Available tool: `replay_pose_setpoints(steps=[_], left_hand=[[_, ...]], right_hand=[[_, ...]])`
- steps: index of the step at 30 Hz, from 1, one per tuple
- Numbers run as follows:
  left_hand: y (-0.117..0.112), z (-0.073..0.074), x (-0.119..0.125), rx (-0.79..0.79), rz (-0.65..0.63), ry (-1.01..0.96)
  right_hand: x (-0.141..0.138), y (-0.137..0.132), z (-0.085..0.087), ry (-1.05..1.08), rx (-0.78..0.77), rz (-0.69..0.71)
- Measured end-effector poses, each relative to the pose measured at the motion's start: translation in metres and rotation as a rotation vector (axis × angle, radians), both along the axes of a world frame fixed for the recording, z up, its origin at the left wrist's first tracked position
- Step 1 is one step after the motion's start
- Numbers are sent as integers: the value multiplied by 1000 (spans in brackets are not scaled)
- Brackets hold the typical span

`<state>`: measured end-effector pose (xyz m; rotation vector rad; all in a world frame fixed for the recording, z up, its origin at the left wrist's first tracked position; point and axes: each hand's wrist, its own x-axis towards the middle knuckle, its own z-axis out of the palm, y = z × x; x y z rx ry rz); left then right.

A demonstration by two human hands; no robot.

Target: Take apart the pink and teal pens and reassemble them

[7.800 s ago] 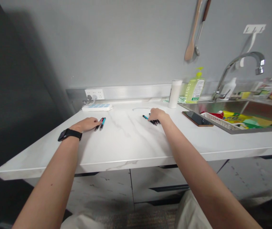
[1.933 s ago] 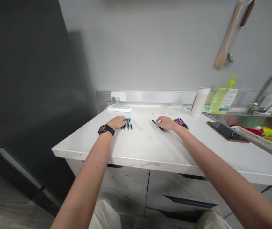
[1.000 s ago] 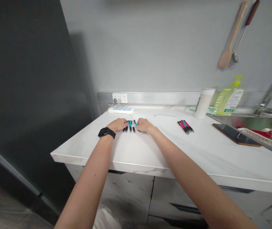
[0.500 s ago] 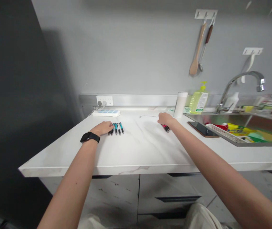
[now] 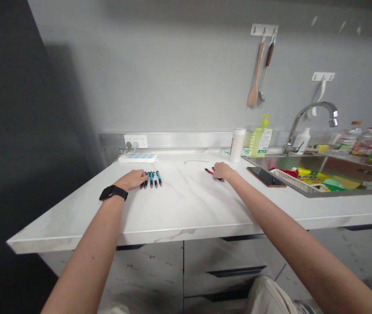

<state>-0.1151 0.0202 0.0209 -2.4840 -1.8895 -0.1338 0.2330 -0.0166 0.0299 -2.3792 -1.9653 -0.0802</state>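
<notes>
My left hand [image 5: 133,179] rests on the counter at the left end of a row of pens, its fingers drawn together over the end pens. Several turquoise, white and dark pens [image 5: 155,179] lie side by side there, black tips toward me. Further right, my right hand [image 5: 222,170] is closed low over the counter on a red pen, most of it hidden by the fingers. Black pen tips show below that hand. A red and black pen [image 5: 209,171] lies slanted just left of it, its end close to the fingers.
On the white counter [image 5: 186,209] stand a power strip [image 5: 137,158], a white canister [image 5: 237,145] and a yellow-green soap bottle [image 5: 260,138]. A phone [image 5: 266,177] lies by the sink [image 5: 323,194], which holds packets and a white basket. A thin wire [image 5: 196,162] lies behind.
The view has shifted slightly, moving the scene left. A red pen now shows slanted out to the left of my right hand. My left hand stays by the row of pens.
</notes>
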Motion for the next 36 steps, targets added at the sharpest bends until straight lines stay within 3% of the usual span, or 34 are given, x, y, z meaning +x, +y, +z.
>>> replay_pose_setpoints(steps=[4,7,9,14,18,23,28,36], left_hand=[[1,0,0,0,0,3],[2,-1,0,-4,-1,9],[2,-1,-1,-8,0,13],[5,-4,-2,-15,6,9],[8,-6,-4,-20,35,30],[10,-8,-7,-54,83,67],[11,-8,-7,-74,69,72],[9,-5,-3,-86,53,72]], right_hand=[[-8,-3,3,-3,6,6],[-29,-4,6,64,36,90],[-51,-3,7,118,22,220],[-125,10,1,182,41,364],[-170,22,-6,214,57,375],[-190,28,-12,218,43,345],[-162,34,-7,188,20,340],[-22,19,10,8,2,27]])
